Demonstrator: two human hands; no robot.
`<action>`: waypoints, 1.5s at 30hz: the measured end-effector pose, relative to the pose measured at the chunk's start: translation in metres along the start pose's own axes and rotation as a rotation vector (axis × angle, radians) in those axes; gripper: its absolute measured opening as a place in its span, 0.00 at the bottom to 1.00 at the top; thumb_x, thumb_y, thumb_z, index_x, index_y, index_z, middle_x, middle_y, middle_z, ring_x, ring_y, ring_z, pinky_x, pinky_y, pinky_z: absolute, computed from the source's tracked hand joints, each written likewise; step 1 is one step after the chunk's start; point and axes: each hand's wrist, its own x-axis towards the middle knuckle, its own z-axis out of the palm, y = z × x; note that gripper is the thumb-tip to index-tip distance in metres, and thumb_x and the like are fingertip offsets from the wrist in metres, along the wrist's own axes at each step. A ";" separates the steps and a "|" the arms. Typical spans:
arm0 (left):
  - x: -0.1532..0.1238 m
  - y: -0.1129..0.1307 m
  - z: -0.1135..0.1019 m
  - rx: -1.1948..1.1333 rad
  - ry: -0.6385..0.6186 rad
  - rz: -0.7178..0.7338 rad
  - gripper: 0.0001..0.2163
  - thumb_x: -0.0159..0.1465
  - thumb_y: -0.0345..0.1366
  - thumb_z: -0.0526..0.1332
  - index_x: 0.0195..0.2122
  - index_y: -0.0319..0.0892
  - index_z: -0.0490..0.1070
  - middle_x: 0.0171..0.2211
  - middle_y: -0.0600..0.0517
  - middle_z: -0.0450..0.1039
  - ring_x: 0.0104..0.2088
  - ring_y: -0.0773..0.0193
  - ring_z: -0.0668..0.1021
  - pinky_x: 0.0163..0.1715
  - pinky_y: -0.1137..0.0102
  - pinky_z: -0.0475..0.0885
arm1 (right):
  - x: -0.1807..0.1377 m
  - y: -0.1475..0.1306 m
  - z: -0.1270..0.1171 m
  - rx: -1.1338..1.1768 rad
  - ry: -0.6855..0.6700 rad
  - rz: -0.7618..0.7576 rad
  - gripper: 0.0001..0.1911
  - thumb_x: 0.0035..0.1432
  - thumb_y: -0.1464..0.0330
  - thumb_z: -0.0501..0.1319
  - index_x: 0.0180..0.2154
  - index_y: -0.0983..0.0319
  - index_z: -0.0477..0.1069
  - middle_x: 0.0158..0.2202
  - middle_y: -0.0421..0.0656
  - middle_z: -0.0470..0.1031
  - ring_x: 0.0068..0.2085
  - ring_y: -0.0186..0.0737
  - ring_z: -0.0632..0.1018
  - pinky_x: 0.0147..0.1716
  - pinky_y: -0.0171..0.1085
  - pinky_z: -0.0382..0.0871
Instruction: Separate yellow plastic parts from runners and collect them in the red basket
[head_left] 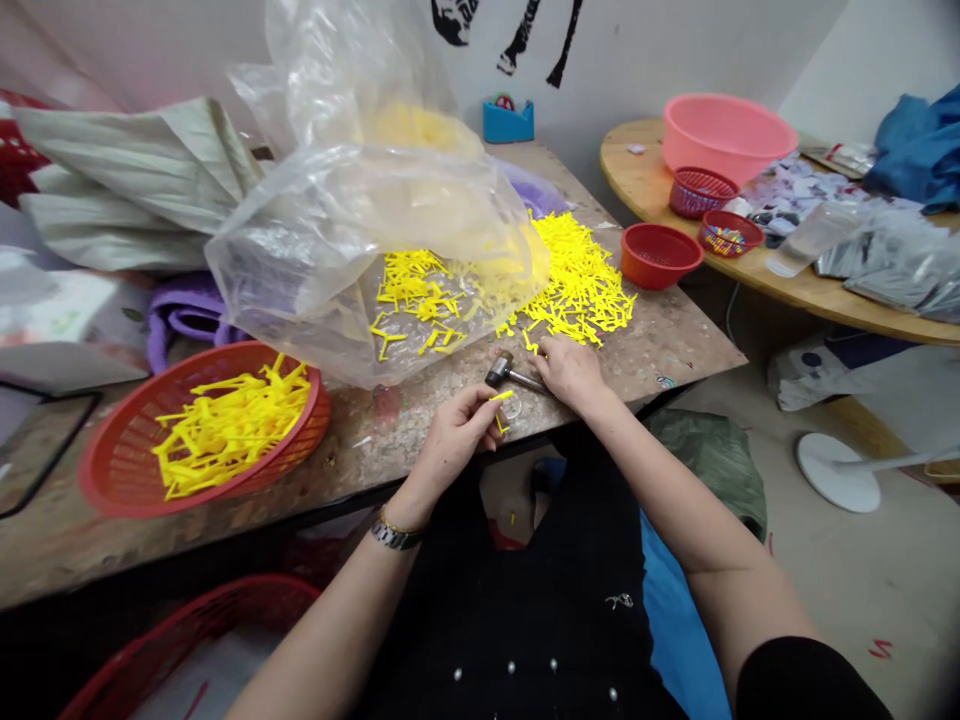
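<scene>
My left hand (463, 432) is closed, pinching a small yellow plastic piece (501, 397) between thumb and fingers just above the front edge of the workbench. My right hand (568, 370) rests at the near side of a pile of yellow plastic pieces (577, 275), its fingers curled down onto one piece at their tips. Between the hands lies a small hammer (501, 369); its handle runs toward my right hand, which hides the end. More loose yellow pieces are under and beside a large clear plastic bag (300, 250).
On the left stands a red basket (97, 470) holding yellow pieces. A red bowl (660, 255) sits at the bench's right corner. Behind are a blue tape dispenser (508, 122) and a round wooden table (637, 170) with a pink basin (724, 140). Another red basket (187, 625) is below the bench.
</scene>
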 end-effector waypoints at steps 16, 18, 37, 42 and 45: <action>0.018 -0.005 -0.001 0.041 -0.071 -0.053 0.16 0.59 0.49 0.68 0.33 0.41 0.73 0.22 0.54 0.75 0.18 0.69 0.75 0.18 0.77 0.71 | 0.003 0.006 0.004 -0.138 -0.077 0.020 0.15 0.71 0.66 0.51 0.48 0.62 0.74 0.51 0.51 0.76 0.49 0.46 0.79 0.46 0.40 0.72; 0.020 -0.004 0.000 0.025 -0.073 -0.061 0.16 0.59 0.49 0.68 0.32 0.41 0.72 0.23 0.54 0.75 0.18 0.69 0.75 0.18 0.77 0.71 | 0.001 0.005 0.004 -0.163 -0.083 0.007 0.16 0.71 0.67 0.50 0.49 0.63 0.74 0.50 0.52 0.76 0.49 0.47 0.79 0.46 0.40 0.72; 0.028 0.007 0.002 -0.100 -0.030 -0.092 0.17 0.54 0.49 0.73 0.32 0.41 0.73 0.21 0.56 0.72 0.17 0.70 0.73 0.17 0.75 0.74 | -0.004 0.022 -0.002 0.201 0.042 -0.039 0.09 0.68 0.72 0.55 0.39 0.63 0.74 0.42 0.48 0.79 0.45 0.42 0.77 0.45 0.35 0.66; 0.036 0.013 0.007 -0.063 -0.002 -0.044 0.16 0.55 0.48 0.73 0.33 0.41 0.74 0.22 0.56 0.72 0.17 0.71 0.73 0.17 0.77 0.71 | -0.015 0.030 -0.001 0.621 0.078 -0.038 0.07 0.63 0.72 0.57 0.32 0.60 0.71 0.28 0.37 0.76 0.33 0.36 0.77 0.37 0.33 0.65; 0.038 0.015 0.010 -0.050 -0.013 -0.049 0.15 0.55 0.48 0.72 0.35 0.42 0.75 0.22 0.56 0.72 0.18 0.71 0.73 0.17 0.78 0.69 | -0.026 0.032 0.002 0.928 -0.008 -0.040 0.06 0.61 0.71 0.57 0.31 0.60 0.69 0.25 0.34 0.72 0.27 0.32 0.75 0.33 0.32 0.65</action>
